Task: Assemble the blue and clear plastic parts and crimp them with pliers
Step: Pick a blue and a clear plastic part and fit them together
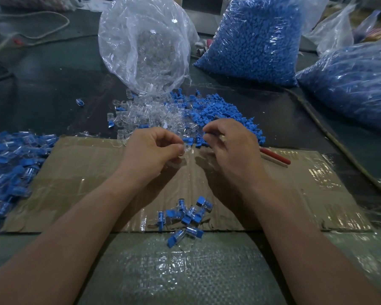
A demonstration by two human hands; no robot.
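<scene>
Left hand [154,148]: thumb and forefinger pinch one clear plastic part [183,151], held just above the far edge of the cardboard sheet [86,172]. Right hand [231,146]: fingers curled round the pliers [276,158], whose red handle sticks out to the right from under my palm. Whether the right fingertips also hold a blue piece, I cannot tell. The two hands are close together but not touching.

Just beyond my hands, on the dark table [53,84], lies a pile of loose blue parts [218,111]. It touches a spill of loose clear parts [141,115] on its left. The clear parts pour from a clear bag [141,40] lying open towards me.

Between my forearms, at the near edge of the cardboard, lies a small cluster of assembled pieces [185,214]. A larger heap of assembled pieces [9,164] lies at the far left, partly on the cardboard.

Behind the pile of blue parts stands a full bag of blue parts [251,40], and a second full bag [350,84] lies to its right. A woven plastic sheet [174,271] covers the table nearest me
</scene>
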